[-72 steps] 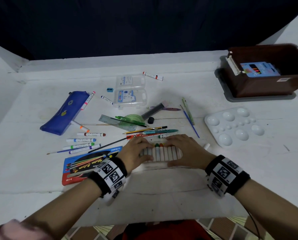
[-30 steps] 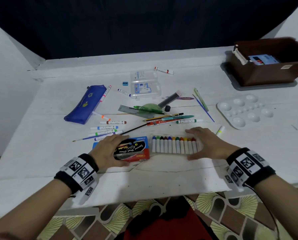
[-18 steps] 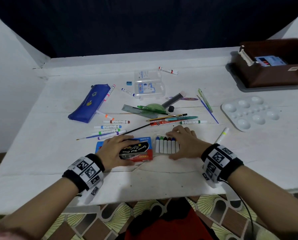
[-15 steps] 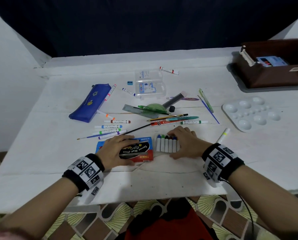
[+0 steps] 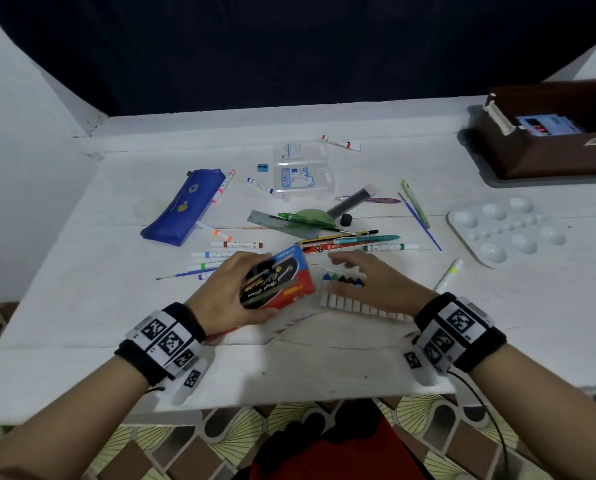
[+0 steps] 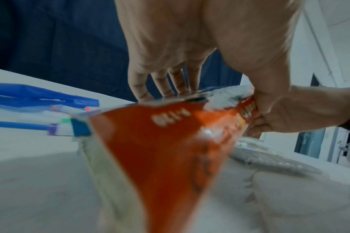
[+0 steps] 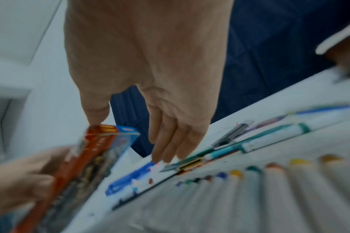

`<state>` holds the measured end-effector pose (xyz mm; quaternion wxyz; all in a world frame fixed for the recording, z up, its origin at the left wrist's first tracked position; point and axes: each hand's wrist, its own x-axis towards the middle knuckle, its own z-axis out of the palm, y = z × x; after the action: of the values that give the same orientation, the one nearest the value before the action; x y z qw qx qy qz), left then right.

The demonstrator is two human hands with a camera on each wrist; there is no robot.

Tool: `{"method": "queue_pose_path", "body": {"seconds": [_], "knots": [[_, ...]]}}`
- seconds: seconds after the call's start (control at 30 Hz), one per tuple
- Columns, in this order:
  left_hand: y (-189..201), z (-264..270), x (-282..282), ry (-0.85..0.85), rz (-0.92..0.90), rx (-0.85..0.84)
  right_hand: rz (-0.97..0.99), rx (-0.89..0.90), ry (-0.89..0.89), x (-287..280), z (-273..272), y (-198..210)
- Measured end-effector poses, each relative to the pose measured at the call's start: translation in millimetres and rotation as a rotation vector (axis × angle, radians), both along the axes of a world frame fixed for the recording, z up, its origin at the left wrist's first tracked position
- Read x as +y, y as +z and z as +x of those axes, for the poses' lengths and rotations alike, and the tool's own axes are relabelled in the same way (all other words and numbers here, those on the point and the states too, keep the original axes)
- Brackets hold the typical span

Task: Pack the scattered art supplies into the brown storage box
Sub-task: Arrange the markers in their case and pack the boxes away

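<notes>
My left hand [image 5: 235, 289] grips a red, blue and black crayon box [image 5: 277, 279], tilted up off the white table; the box [image 6: 160, 149] fills the left wrist view and shows again as the crayon box [image 7: 86, 165] at the left of the right wrist view. To its right a row of white-wrapped crayons [image 5: 345, 289] lies in a clear tray, and my right hand [image 5: 365, 277] rests flat over them with straight fingers [image 7: 166, 145]. The brown storage box [image 5: 549, 140] stands at the far right on a grey lid, with a blue pack inside.
A white paint palette [image 5: 504, 230] lies right of the hands. Behind them are loose markers, pens, brushes, a ruler and a green protractor [image 5: 310, 218]. A blue pencil pouch [image 5: 182, 206] sits at left, a clear plastic case [image 5: 301, 171] further back.
My left hand has lifted and tilted the crayon box off the table. My right hand has slid left along the crayon row and now lies over it.
</notes>
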<state>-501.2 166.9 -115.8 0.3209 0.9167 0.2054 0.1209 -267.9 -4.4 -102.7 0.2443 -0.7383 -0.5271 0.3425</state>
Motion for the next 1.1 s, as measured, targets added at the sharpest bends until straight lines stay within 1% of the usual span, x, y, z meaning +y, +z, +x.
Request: {"method": "queue_pose_path", "body": {"seconds": [0.07,0.1,0.13,0.2,0.3,0.33,0.43,0.5,0.6,0.63,0.67,0.7,0.73,0.77,0.8,0.83,0.87,0.9,0.93,0.97,1.0,1.07,1.1], "knots": [[5.5,12.1,-9.5,0.041,0.023,0.004,0.006,0.297,-0.011,7.6,-13.0,12.2],[8.2,18.9,-14.2,0.044,0.021,0.02,0.01,0.389,-0.017,11.4,-18.0,15.8],[10.6,25.2,-18.6,0.039,0.016,0.04,0.028,0.433,-0.029,14.5,-20.5,17.8],[18.5,34.7,-22.9,0.044,-0.027,0.047,0.077,0.447,-0.06,19.3,-20.4,23.2],[36.0,37.9,-15.2,0.14,-0.17,-0.035,0.086,0.409,-0.035,22.2,-13.2,28.0],[41.8,36.4,-10.6,0.155,-0.214,-0.031,0.072,0.394,-0.01,23.0,-11.2,28.9],[50.6,29.2,-2.5,0.135,-0.345,0.086,0.024,0.377,0.063,26.5,-11.5,35.7],[49.6,26.3,-6.2,0.127,-0.466,0.105,0.024,0.374,0.104,29.7,-14.6,38.2],[45.9,17.5,-11.7,0.094,-0.598,0.048,0.048,0.352,0.05,32.5,-20.5,33.2],[44.9,10.6,-11.6,0.118,-0.629,0.023,0.067,0.316,0.026,32.5,-21.2,28.9],[43.1,2.3,-10.0,0.186,-0.665,-0.007,0.081,0.237,0.023,31.3,-19.3,22.8],[40.3,-8.6,-6.9,0.292,-0.7,-0.024,0.097,0.136,0.031,29.0,-14.9,15.6],[36.5,-22.3,-4.4,0.417,-0.738,-0.027,0.098,0.026,0.039,24.7,-8.6,8.3],[32.2,-37.3,-3.0,0.516,-0.736,0.01,0.097,-0.074,0.046,17.9,-1.7,2.9],[25.8,-54.4,-2.9,0.588,-0.649,0.1,0.08,-0.16,0.056,10.5,6.2,-2.6],[16.3,-72.9,-2.5,0.596,-0.43,0.244,0.056,-0.222,0.068,1.9,14.5,-9.1],[5.3,-90.9,-1.4,0.57,-0.15,0.385,0.003,-0.259,0.079,-7.1,21.2,-14.5],[-5.0,-106.3,-2.1,0.541,0.075,0.465,-0.046,-0.273,0.082,-15.8,26.7,-20.6],[-13.3,-117.0,-4.4,0.5,0.242,0.439,-0.082,-0.276,0.076,-23.8,30.2,-25.4],[-16.0,-121.6,-7.3,0.451,0.332,0.365,-0.1,-0.272,0.061,-31.5,33.5,-29.9],[-15.0,-120.3,-11.6,0.38,0.355,0.289,-0.11,-0.264,0.05,-38.1,34.3,-31.7],[-13.5,-109.1,-19.2,0.214,0.274,0.193,-0.105,-0.271,0.047,-45.4,32.1,-32.3],[-13.1,-100.6,-22.6,0.129,0.235,0.173,-0.091,-0.282,0.043,-46.2,30.8,-32.6]]}}
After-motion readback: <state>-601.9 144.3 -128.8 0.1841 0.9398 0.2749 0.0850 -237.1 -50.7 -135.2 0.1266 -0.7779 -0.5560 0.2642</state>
